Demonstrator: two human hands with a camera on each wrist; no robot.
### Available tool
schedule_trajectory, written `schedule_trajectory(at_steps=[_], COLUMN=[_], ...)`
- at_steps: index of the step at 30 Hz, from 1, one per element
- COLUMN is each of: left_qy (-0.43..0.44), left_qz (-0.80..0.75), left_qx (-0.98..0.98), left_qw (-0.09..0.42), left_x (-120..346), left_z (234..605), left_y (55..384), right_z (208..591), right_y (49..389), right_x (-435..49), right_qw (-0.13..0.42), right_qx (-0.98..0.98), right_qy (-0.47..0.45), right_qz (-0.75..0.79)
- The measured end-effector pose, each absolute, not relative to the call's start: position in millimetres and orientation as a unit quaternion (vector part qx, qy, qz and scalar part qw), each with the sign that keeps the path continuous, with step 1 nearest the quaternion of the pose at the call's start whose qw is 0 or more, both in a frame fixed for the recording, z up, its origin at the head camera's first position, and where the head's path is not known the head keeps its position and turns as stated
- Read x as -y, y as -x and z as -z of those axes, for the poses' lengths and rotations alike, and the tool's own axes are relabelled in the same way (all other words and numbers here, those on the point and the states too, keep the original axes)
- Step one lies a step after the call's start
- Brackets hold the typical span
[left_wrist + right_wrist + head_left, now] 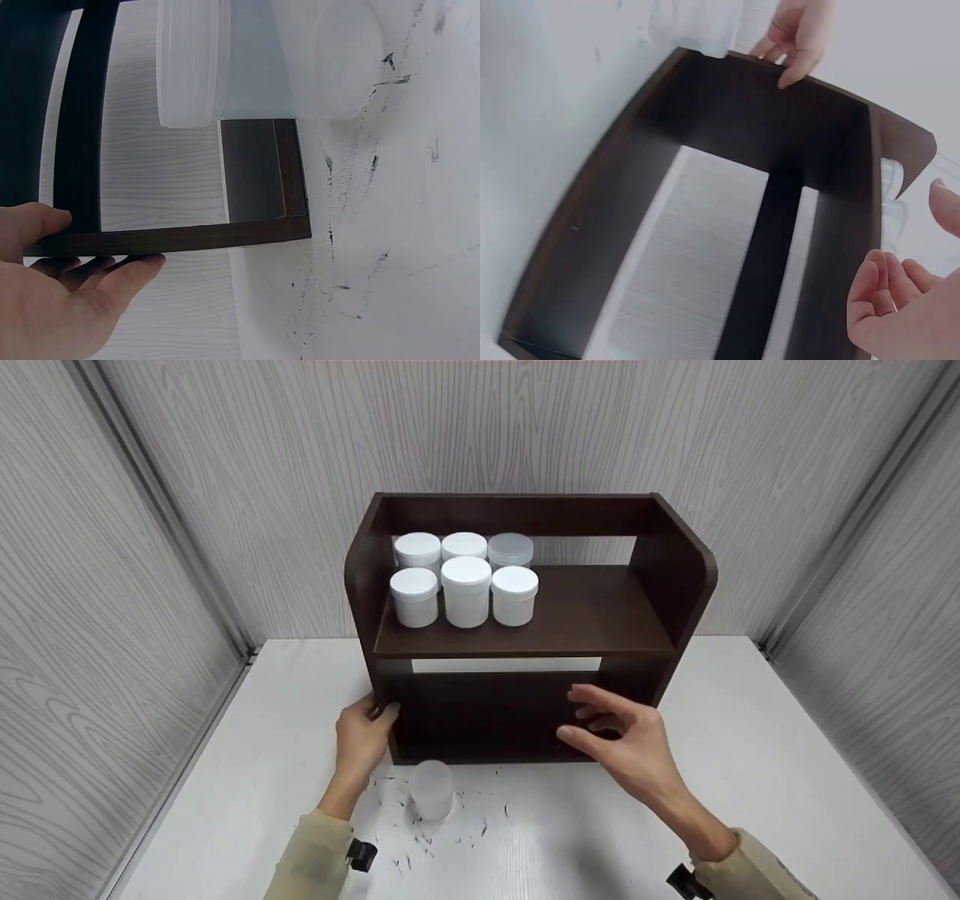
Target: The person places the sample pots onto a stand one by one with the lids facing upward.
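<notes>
A dark brown two-tier wooden shelf (pixel 600 611) stands on the white table. My left hand (pixel 361 735) grips the front edge of its left side panel low down; in the left wrist view the thumb (pixel 52 217) is on one face and the fingers (pixel 127 281) on the other. My right hand (pixel 634 742) hovers before the lower compartment near the right side, fingers loosely bent, holding nothing. Close to my left hand, a translucent lidded jar (pixel 432 791) stands on the table in front of the shelf. Several lidded jars (pixel 466 596) fill the left of the upper tier in two rows.
One back-row jar (pixel 511 549) has a clearer, greyish lid; the others' lids are white. Dark scuff marks (pixel 484 829) streak the white table (pixel 247 780) around the lone jar. Grey wood-patterned panels (pixel 517 427) enclose the back and both sides.
</notes>
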State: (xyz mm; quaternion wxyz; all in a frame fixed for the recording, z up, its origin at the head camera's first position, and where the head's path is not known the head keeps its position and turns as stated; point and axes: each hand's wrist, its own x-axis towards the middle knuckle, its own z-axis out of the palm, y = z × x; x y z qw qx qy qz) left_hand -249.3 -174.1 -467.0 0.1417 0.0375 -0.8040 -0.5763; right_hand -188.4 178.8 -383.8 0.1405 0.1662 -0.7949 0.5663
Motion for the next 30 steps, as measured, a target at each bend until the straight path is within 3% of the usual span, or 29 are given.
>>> schedule_trajectory(at_steps=[10, 30], left_qy=[-0.047, -0.037], left_qz=[0.565, 0.584], left_qx=[0.811, 0.795], left_qw=[0.141, 0.159], left_x=[176, 175], left_z=[465, 463], left_y=[250, 252], right_z=[415, 456], right_y=[181, 182], right_x=[-201, -204], right_qw=[0.117, 0.046], right_qx=[0.782, 0.814], right_qy=[-0.115, -0.122], right_qz=[-0.602, -0.566])
